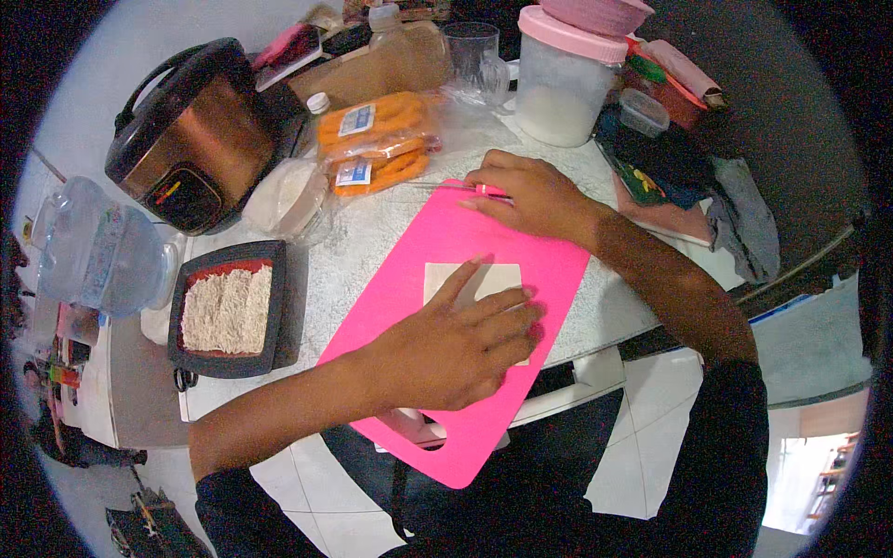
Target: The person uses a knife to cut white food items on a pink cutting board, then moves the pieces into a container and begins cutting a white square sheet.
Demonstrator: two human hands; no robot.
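Note:
A pink cutting board (391, 307) lies slanted before me, its handle end jutting past the table's near edge. On it is a square, cream-coloured thin sheet (441, 279), perhaps a pastry wrapper. My left hand (467, 349) is spread flat over the sheet, palm down, hiding much of it. At the board's far end, my right hand (534, 192) grips a small knife by its pink handle (492, 190). The thin blade points left, along the board's top edge.
Left stands a black square dish (277, 307) of whitish shredded food (227, 310). Behind are a rice cooker (202, 132), a clear bag of white powder (286, 199), packets of orange food (380, 132), a glass mug (474, 59) and a pink-lidded tub (561, 84). Dark cloth (656, 167) lies right.

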